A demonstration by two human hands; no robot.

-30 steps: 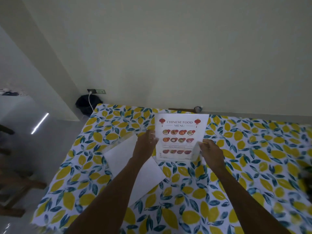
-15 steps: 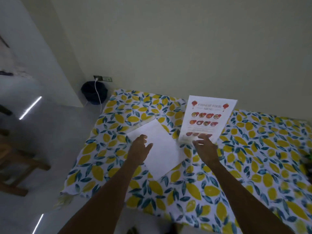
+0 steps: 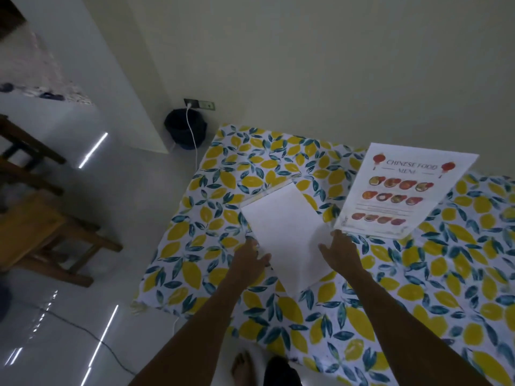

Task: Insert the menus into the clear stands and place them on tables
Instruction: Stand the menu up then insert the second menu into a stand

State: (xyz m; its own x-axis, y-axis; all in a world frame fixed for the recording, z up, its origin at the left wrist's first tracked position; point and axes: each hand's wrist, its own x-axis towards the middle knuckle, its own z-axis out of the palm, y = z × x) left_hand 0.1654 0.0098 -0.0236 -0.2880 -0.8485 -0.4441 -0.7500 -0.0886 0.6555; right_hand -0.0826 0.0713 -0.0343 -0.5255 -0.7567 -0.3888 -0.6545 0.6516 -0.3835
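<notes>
A printed Chinese food menu [image 3: 404, 190] stands upright in a clear stand on the lemon-print tablecloth [image 3: 418, 288], at the right. A white sheet [image 3: 287, 232] lies flat left of it, with a clear plastic edge [image 3: 264, 195] showing along its far side. My left hand [image 3: 249, 259] lies on the sheet's left edge, thumb on top; the frame does not show whether it grips. My right hand [image 3: 341, 250] hovers over the sheet's right edge with fingers spread, its fingertips touching the standing menu's lower left corner.
The table's left edge drops to a glossy white floor [image 3: 111, 246]. A wooden chair [image 3: 41, 232] stands at the left. A dark bin [image 3: 185, 129] and a white cable from a wall socket sit by the far corner. My bare foot [image 3: 243, 367] shows below.
The view swung left and down. My right hand slid off the standing menu's base toward the white sheet. My left hand moved to the sheet's left edge.
</notes>
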